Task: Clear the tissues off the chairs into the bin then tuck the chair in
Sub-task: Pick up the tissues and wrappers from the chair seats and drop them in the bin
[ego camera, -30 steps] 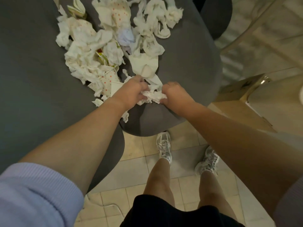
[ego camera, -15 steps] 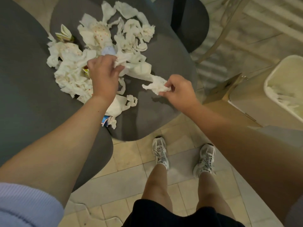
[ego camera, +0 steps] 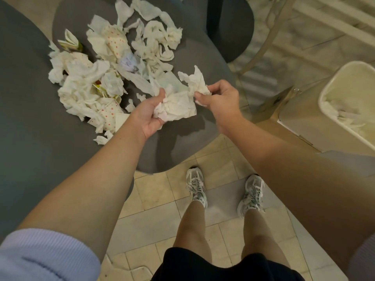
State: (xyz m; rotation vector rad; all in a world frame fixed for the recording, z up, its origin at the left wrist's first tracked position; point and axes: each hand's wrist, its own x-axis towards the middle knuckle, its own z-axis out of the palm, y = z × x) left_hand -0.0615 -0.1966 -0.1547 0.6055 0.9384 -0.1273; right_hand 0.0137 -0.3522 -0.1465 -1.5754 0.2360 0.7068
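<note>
A heap of crumpled white tissues [ego camera: 105,78], some with red dots, covers the grey chair seat [ego camera: 182,142] in front of me. My left hand [ego camera: 149,116] grips a wad of tissue [ego camera: 176,106] above the seat's near edge. My right hand [ego camera: 220,97] pinches another crumpled tissue [ego camera: 195,81] just beside that wad, and the two bunches touch. The white bin [ego camera: 332,92] stands at the right and holds some tissues.
A second grey chair [ego camera: 233,27] stands behind the first, and a large grey surface [ego camera: 24,128] fills the left. A cardboard box [ego camera: 272,110] sits between the chair and the bin. A pale metal frame [ego camera: 269,37] crosses the tiled floor at upper right. My feet stand below the seat.
My left hand has come off the heap with a wad of tissue and moved right. My right hand has lifted its tissue, and both hands have met above the seat's near edge.
</note>
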